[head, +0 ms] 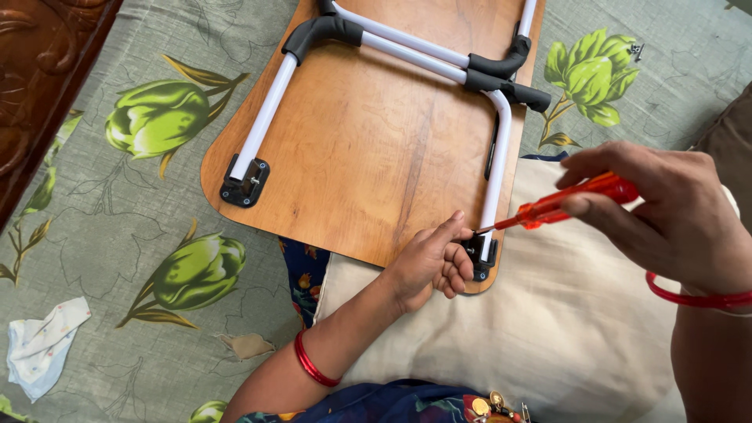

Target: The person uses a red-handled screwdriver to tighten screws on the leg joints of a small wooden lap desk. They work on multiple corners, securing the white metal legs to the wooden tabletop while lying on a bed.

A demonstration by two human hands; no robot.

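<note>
A wooden lap table [368, 149] lies upside down on a bed, its white tube legs [262, 117] folded flat with black joints. My right hand [666, 211] grips an orange-handled screwdriver [564, 205], whose tip meets the black hinge bracket [479, 254] at the board's near right corner. My left hand [431, 262] rests on the board edge, thumb and fingers pinched right at that bracket beside the screwdriver tip. Whether the fingers hold a screw is too small to tell.
A cream pillow [548, 329] lies under the board's near corner. The grey bedsheet [117, 235] has green flower prints. A crumpled white cloth [43, 345] lies at the left, a second black bracket [244, 182] at the board's left, dark carved wood [39, 63] top left.
</note>
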